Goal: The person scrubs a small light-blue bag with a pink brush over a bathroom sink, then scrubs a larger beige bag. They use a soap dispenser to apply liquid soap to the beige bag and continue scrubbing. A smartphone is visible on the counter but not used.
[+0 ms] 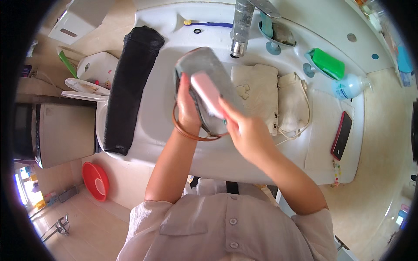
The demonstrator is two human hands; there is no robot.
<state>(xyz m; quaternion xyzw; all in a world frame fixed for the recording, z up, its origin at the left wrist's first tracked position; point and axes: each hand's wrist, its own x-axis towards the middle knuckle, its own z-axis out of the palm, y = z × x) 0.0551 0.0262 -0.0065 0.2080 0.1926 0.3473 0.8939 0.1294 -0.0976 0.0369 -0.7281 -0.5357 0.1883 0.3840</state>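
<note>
Over the basin of a white sink (156, 137), my left hand (187, 104) is closed around a grey zippered pouch (205, 58) with a brown wrist strap (192, 136). My right hand (243, 130) grips a pink brush (207, 89) laid against the pouch's face; its bristles are mostly hidden. Right of the pouch lie a folded cream bag (258, 98) with a small emblem and a smaller cream piece (292, 104) with a cord. A long folded black cloth item (132, 88) lies across the sink's left side.
A metal faucet (241, 29) rises behind the basin, near a blue toothbrush (209, 24). At the right are a green soap bar (328, 63), a pump bottle (349, 86) and a phone (341, 135) with a beaded strap. A red basin (94, 181) stands lower left.
</note>
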